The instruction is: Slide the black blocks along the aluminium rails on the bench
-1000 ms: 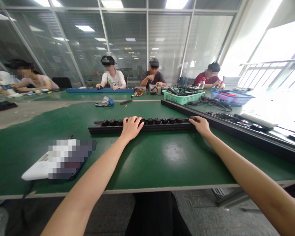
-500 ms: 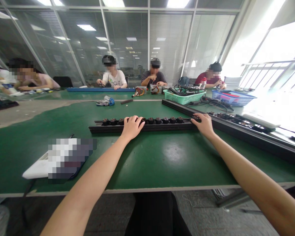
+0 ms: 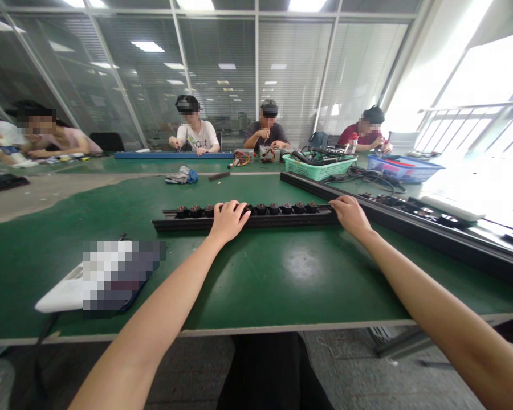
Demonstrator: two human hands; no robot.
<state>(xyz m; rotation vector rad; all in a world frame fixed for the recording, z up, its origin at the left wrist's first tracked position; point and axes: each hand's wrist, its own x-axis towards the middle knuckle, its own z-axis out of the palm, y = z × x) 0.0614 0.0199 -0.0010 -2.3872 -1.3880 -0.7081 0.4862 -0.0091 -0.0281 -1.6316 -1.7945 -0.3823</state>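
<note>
A long black rail (image 3: 290, 221) lies crosswise on the green table. Several round, dark socket-like pieces (image 3: 274, 208) stand in a row along its top. My left hand (image 3: 229, 219) is closed over the middle of the rail, with its fingers curled across the row and hiding some pieces. At the rail's right end, my right hand (image 3: 351, 214) has its thumb and fingers pinched together. The fingertips touch the end of the rail or a thin strip on it; which one is too small to tell.
A longer black rail (image 3: 410, 225) slants along the right side. Behind it are a green basket (image 3: 318, 169) of cables and a blue basket (image 3: 404, 171). Grey-blue gloves (image 3: 182, 176) lie farther back. A white object (image 3: 62, 289) sits front left. Several people work across the table.
My right hand's fingers spread apart beyond the rail's right end, then came back left and pinched together there. My left hand has stayed on the rail.
</note>
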